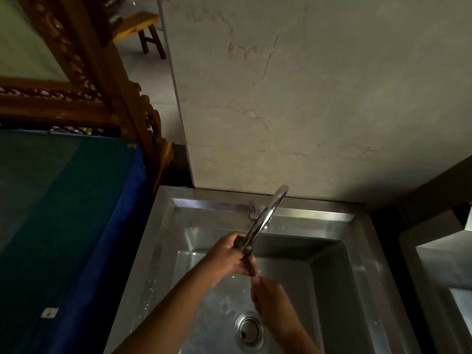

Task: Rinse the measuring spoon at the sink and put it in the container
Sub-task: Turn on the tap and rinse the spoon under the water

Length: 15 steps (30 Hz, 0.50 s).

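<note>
Both hands under tap (265,215) over sink (357,277). Left hand (229,256) curled around dark spoon (249,264); right hand (268,300) pinching handle end. Spoon likely light, stiff, slippery wet: grip handle.

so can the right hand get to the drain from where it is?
Probably yes. The right hand hangs inside the sink basin, just above and right of the drain, with only bare wet steel between. The left hand sits higher up by the faucet spout, out of the way.

Steel sink (163,241): faucet (265,215) on back rim, drain (249,330) in basin.
</note>
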{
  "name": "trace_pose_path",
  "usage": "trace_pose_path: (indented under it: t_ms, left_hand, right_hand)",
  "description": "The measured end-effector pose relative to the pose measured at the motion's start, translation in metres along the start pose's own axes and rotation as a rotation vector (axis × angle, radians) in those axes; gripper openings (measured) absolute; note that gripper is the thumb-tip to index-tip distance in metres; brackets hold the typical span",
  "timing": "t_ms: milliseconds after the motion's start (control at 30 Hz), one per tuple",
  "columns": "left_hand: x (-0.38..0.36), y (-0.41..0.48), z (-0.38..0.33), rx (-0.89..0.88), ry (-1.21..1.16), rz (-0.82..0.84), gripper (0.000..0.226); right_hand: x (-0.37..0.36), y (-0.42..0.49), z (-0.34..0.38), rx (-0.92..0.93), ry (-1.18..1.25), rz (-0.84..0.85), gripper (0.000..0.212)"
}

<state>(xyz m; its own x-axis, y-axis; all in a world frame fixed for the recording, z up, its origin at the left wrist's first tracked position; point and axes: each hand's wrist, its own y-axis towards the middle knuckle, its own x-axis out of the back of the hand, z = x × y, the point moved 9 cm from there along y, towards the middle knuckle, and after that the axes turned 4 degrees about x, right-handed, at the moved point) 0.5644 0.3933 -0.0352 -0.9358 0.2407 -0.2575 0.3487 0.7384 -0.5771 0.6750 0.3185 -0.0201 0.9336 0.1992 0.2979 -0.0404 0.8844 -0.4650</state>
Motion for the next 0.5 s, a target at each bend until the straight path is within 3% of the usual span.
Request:
trace_pose_path:
  t_ms: [200,300,400,500]
  left_hand:
    - [0.005,-0.011,0.001,0.155,0.486,0.297,0.017]
    - [0.003,-0.013,0.001,0.161,0.6,0.299,0.012]
    - [0.002,-0.004,-0.012,0.014,0.363,0.12,0.011]
    - [0.011,-0.002,-0.002,-0.021,-0.073,-0.126,0.019]
  right_hand:
    - [0.041,0.024,0.026,0.185,-0.654,0.26,0.039]
    - [0.057,0.033,0.04,0.235,-0.837,0.298,0.031]
    - [0.06,0.034,0.047,0.245,-0.772,0.221,0.031]
    - [0.038,0.022,0.029,0.105,-0.341,0.162,0.038]
